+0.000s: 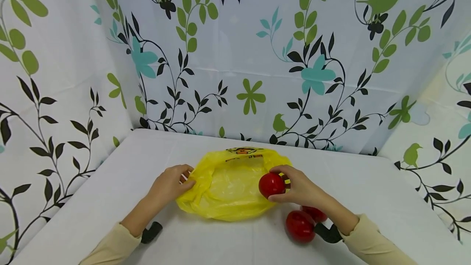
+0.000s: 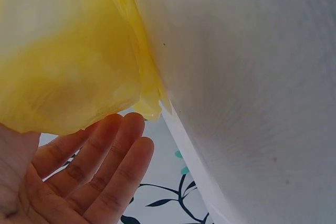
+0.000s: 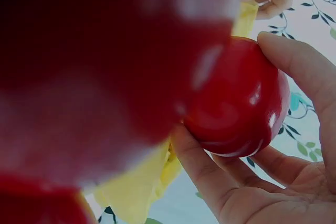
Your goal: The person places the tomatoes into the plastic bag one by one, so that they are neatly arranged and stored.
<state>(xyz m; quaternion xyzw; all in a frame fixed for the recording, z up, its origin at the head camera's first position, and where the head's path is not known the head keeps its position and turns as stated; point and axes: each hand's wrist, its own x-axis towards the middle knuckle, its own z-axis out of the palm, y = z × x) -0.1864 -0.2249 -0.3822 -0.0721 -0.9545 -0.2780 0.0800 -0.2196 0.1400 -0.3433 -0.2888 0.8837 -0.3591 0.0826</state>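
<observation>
A white counter (image 1: 220,242) with rounded far corners is spread beneath the left grip (image 1: 167,185) and the right grip (image 1: 296,185). Beyond both grips, the view is closed off by a pale, faintly creased rear cloth (image 1: 235,68). A left cloth (image 1: 73,83) is hung to the left of the left grip, and a right cloth (image 1: 443,132), warmer in tint, to the right of the right grip. All three are printed with black-leaved vines, green birds and turquoise motifs. A green flower (image 1: 251,96) is printed beyond the gap between the grips. Only soft shadows are cast on the counter.
</observation>
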